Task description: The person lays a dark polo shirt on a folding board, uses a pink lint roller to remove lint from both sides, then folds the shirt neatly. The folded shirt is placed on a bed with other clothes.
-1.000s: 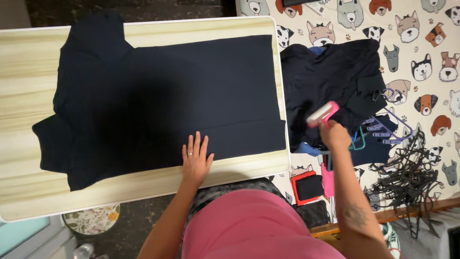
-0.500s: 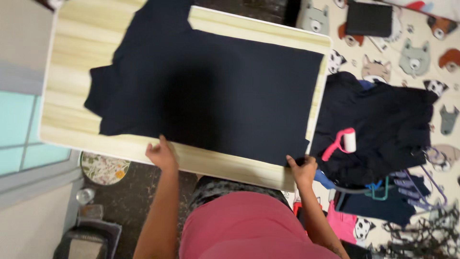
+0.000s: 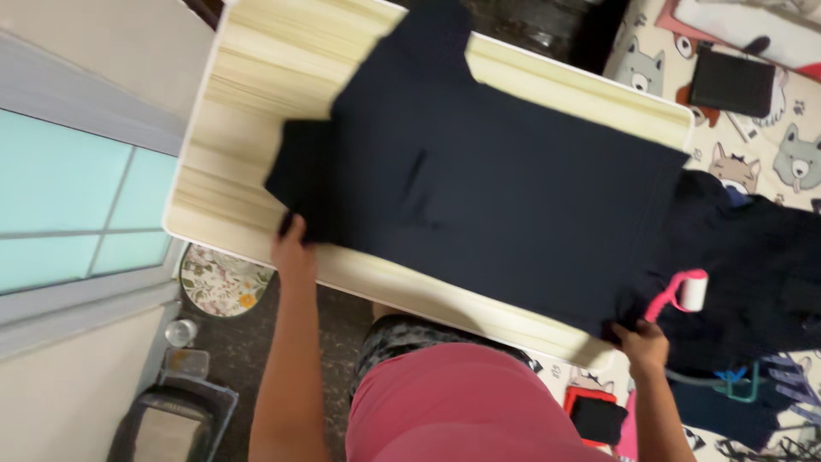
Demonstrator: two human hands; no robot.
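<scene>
My left hand (image 3: 293,242) pinches the near edge of the dark shirt (image 3: 487,184) on the wooden table (image 3: 256,77). My right hand (image 3: 643,340) pinches its bottom corner, beside the pink lint roller (image 3: 682,293).

Head view, steeply down over table (image 3: 256,51)

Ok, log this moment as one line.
left hand: grips dark shirt near sleeve | right hand: grips hem corner | shirt flat on wooden table | pink lint roller on clothes pile

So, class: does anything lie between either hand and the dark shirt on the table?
Nothing visible does. The left hand grips the dark shirt at its near-left edge, and the right hand pinches its near-right corner.
</scene>
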